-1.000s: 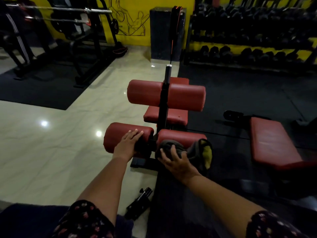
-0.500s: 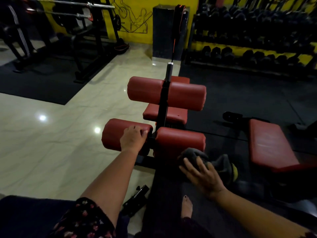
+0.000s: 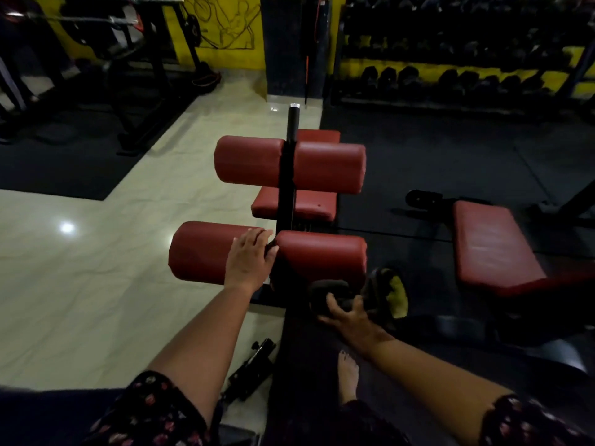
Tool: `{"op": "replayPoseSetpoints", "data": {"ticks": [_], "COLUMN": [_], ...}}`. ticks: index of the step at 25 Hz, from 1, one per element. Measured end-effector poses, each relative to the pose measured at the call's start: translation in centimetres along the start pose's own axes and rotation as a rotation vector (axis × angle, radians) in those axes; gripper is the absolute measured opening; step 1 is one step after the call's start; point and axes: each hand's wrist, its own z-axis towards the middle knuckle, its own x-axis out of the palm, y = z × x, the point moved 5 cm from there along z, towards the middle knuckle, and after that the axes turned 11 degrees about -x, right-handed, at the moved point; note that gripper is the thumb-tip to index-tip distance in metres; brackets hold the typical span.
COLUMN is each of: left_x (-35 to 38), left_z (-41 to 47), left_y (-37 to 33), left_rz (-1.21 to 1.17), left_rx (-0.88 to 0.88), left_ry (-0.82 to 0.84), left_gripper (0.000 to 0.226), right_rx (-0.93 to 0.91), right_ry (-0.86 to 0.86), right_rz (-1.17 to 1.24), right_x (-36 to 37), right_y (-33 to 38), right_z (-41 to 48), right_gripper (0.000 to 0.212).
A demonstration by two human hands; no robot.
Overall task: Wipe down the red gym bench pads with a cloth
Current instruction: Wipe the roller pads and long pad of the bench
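— Since the cloth [image 3: 384,292] does the wiping, where is it?

— It is bunched in the right hand [image 3: 351,317], low and just in front of the lower right roller pad [image 3: 322,255], off the red vinyl. It is dark grey with a yellow patch showing. The fingers are curled into it, gripping.

— And the left hand [image 3: 249,262]?

— It lies on the inner end of the lower left roller pad [image 3: 199,252], palm down. The fingers are laid over the curve and hold nothing, and the thumb reaches towards the gap beside the black post [image 3: 287,175].

— What about the rest of the bench?

— Two more red rollers sit higher on that post, the upper left roller pad [image 3: 248,162] and the upper right roller pad [image 3: 331,167]. Beyond them is a flat red seat pad [image 3: 310,206].

— Anything round about?

— A second red bench [image 3: 492,246] stands to the right on the black rubber mat [image 3: 434,149], well apart. The person's bare foot [image 3: 347,375] is on the dark floor below the right hand. A black metal fitting [image 3: 251,365] lies at the edge of the pale tiled floor [image 3: 80,284]. A dumbbell rack [image 3: 450,78] lines the yellow wall [image 3: 225,27] at the back, too dim for detail.
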Motion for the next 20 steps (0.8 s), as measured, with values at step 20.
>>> {"op": "replayPoseSetpoints", "data": {"ticks": [20], "left_x": [2.9], "left_z": [0.6], "left_y": [-4.7], "left_rz": [-0.029], "left_rx": [0.217], "left_ry": [-0.032], "left_gripper": [0.057], "right_rx": [0.836], "right_ry": [-0.571], "right_rz": [1.102], "right_x": [4.7], "right_y": [-11.1], "right_z": [-3.3], "right_gripper": [0.035]}}
